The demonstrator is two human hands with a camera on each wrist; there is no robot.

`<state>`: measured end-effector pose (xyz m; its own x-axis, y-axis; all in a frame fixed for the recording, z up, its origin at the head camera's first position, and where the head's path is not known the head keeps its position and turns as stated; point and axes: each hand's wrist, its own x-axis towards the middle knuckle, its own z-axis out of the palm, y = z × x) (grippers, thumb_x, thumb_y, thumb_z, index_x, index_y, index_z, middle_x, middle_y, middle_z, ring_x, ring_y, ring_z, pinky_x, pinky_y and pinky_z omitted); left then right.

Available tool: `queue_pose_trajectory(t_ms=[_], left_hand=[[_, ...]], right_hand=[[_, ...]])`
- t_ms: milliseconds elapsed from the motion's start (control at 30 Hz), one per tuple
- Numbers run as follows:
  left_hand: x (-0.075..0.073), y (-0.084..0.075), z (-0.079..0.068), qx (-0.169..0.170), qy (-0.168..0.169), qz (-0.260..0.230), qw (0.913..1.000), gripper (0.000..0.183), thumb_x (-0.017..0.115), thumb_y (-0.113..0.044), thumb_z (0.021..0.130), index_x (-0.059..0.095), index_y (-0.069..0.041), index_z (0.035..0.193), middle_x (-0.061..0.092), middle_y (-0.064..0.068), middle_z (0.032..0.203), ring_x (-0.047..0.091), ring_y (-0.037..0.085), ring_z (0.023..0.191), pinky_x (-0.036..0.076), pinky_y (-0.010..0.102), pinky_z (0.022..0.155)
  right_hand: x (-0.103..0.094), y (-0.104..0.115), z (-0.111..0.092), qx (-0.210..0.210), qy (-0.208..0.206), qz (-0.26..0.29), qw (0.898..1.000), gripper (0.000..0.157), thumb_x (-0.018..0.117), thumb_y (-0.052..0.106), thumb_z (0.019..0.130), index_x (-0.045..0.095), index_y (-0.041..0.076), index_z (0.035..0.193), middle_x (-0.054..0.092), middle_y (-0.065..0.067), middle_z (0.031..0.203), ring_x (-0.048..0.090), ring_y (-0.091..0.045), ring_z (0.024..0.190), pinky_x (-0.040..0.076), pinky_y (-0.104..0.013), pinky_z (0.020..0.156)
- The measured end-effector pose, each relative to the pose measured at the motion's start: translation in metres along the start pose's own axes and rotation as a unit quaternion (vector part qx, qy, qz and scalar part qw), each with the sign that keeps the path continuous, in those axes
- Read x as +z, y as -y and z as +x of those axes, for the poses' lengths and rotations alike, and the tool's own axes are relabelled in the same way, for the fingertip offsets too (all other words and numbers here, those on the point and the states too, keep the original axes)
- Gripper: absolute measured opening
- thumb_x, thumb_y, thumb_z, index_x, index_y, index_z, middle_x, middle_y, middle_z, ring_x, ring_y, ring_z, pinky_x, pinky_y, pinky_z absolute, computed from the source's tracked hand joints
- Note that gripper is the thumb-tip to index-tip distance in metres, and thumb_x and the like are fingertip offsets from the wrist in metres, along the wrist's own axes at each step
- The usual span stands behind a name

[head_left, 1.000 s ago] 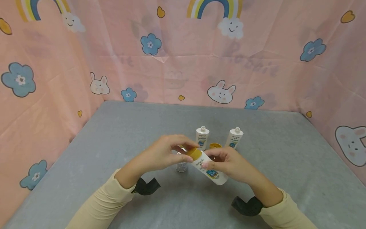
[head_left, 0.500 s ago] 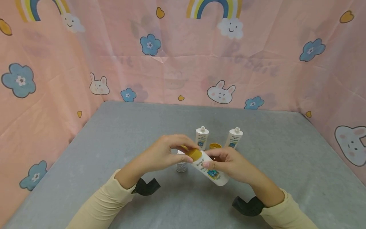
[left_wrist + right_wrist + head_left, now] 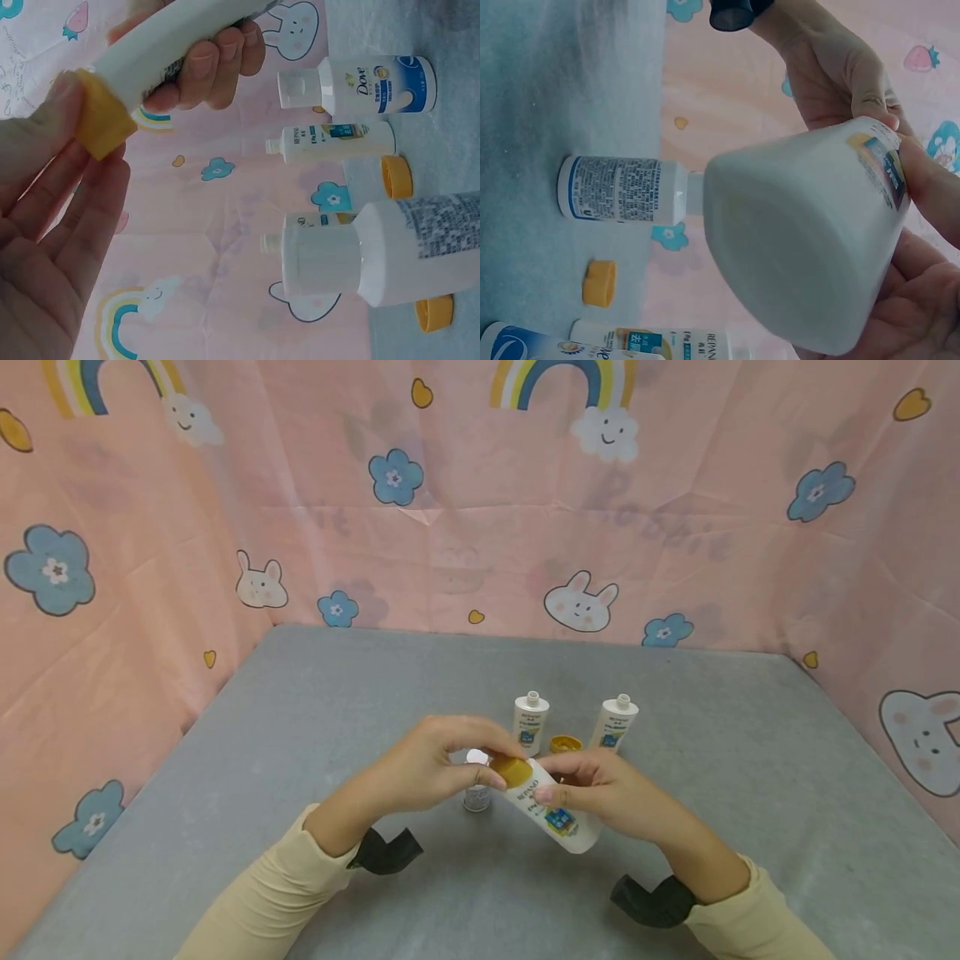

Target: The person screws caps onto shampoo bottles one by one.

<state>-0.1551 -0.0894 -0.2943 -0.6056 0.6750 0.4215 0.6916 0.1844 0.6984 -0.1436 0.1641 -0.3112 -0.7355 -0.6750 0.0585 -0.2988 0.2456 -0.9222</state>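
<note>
Pointing inward, left fingers (image 3: pixel 491 737) pinch yellow cap (image 3: pixel 512 771), right fingers (image 3: pixel 576 762) grip bottle (image 3: pixel 546 812).

counter (image 3: pixel 375 677): matt grey top | pink hangings (image 3: pixel 472 452): back, left, right; creased | prints: rainbows (image 3: pixel 597 385), blue flowers (image 3: pixel 395 477), rabbits (image 3: pixel 581 603) | light: soft
</note>
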Motion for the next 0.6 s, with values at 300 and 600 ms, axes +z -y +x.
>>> queue_pose_trajectory(t_ms=[300,600], left_hand=[[0.0,-0.008,0.0,-0.169,-0.016,0.023,0.9853,0.04,0.079,-0.029,0.086,0.072,-0.012,0.121,0.075,-0.001,0.106,0.068,0.008,0.093,0.057,0.023,0.083],[0.004,-0.007,0.002,-0.233,-0.009,0.006,0.9724,0.026,0.076,-0.039,0.087,0.077,-0.019,0.104,0.075,-0.007,0.092,0.066,0.008,0.081,0.056,0.027,0.071]], right_hand=[[0.009,0.005,0.0,0.008,-0.068,-0.077,0.995,0.03,0.07,0.02,0.094,0.071,0.001,0.118,0.069,-0.01,0.1,0.061,-0.01,0.081,0.056,-0.027,0.07],[0.011,0.004,0.001,-0.001,-0.086,-0.107,0.99,0.029,0.07,0.018,0.093,0.072,0.002,0.117,0.072,-0.007,0.095,0.061,-0.006,0.079,0.055,-0.025,0.068]])
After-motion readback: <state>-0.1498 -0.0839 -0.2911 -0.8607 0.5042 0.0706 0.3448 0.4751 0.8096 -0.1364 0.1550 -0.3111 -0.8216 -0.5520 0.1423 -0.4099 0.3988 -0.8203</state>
